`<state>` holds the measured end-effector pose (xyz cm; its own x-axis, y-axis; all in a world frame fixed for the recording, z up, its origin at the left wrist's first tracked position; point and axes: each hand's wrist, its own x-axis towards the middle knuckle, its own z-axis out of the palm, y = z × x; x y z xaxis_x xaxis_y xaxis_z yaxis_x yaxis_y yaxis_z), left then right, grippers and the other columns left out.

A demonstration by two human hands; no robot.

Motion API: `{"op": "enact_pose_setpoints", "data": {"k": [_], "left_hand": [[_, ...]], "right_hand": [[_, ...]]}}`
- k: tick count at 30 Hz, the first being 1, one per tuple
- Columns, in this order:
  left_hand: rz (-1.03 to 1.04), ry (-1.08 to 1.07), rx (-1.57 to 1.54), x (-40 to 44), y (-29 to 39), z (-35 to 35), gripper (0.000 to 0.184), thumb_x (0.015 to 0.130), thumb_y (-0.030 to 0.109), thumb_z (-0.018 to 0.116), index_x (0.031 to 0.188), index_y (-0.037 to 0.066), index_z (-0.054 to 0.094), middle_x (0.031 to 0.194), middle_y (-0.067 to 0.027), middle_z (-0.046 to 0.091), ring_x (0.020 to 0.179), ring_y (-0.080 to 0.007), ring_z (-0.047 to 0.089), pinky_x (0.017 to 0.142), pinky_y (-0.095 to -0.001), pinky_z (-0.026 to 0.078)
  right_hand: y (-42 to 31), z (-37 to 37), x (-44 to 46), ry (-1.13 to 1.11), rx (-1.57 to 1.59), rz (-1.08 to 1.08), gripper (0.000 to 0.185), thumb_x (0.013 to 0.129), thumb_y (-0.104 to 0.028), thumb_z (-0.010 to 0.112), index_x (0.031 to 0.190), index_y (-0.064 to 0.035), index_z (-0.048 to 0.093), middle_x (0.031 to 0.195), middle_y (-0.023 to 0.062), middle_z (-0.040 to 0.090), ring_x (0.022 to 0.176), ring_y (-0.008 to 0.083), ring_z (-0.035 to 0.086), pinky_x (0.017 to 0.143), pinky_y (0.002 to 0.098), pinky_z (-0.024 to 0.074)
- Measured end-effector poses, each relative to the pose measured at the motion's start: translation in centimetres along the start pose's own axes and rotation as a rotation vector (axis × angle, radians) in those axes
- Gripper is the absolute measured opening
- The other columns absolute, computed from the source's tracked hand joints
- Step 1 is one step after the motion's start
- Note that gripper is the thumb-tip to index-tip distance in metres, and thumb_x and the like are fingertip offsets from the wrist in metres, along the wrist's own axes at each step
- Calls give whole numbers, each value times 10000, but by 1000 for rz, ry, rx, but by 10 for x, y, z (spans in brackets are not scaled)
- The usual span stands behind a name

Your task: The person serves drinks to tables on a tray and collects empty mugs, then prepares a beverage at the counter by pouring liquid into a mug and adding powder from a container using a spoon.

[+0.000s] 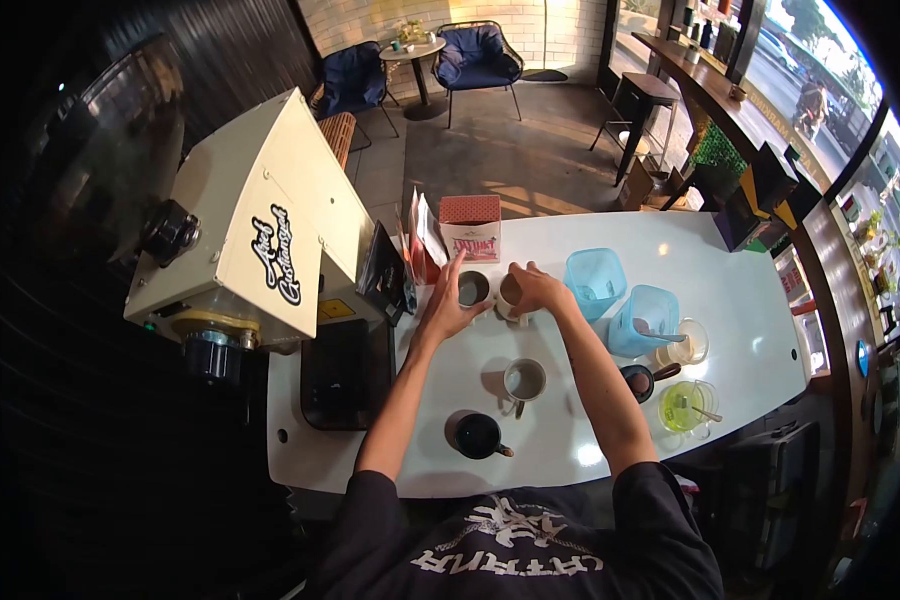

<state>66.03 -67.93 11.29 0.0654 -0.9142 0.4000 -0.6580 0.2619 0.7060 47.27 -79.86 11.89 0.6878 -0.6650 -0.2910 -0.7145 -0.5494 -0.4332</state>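
At the far side of the white table, my left hand (448, 305) curves round the left side of a grey cup (473, 289). Beside it, my right hand (538, 290) has its fingers over the rim of a second cup (511, 292), partly hidden by the hand. The two cups stand close together, in front of a red and white box (471, 228). Nearer to me are a light cup (524, 381) with its handle towards me and a black cup (478, 436) with its handle to the right.
A large cream grinder (270, 215) and a black tray (347, 375) are on the left. To the right stand two blue containers (595, 283) (642, 320), a glass jug with yellow-green liquid (682, 407) and a small dark pot (638, 383).
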Motion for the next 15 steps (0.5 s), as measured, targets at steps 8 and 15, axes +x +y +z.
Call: {"op": "enact_pose_setpoints", "data": {"k": [8, 15], "left_hand": [[-335, -149, -34, -122, 98, -49, 675, 797, 192, 770, 1367, 43, 440, 1331, -203, 482, 1219, -336, 518, 1019, -402, 424], [-362, -305, -10, -210, 123, -22, 947, 616, 323, 876, 1408, 100, 407, 1387, -173, 422, 1291, -358, 430, 1070, -426, 383]], "right_hand": [[-45, -45, -101, 290, 140, -79, 750, 762, -323, 756, 1372, -58, 408, 1372, 286, 392, 1218, 455, 467, 1009, 459, 426], [-42, 3, -173, 60, 140, -207, 776, 782, -280, 749, 1432, -159, 343, 1325, 226, 436, 1211, 406, 478, 1003, 448, 425]]}}
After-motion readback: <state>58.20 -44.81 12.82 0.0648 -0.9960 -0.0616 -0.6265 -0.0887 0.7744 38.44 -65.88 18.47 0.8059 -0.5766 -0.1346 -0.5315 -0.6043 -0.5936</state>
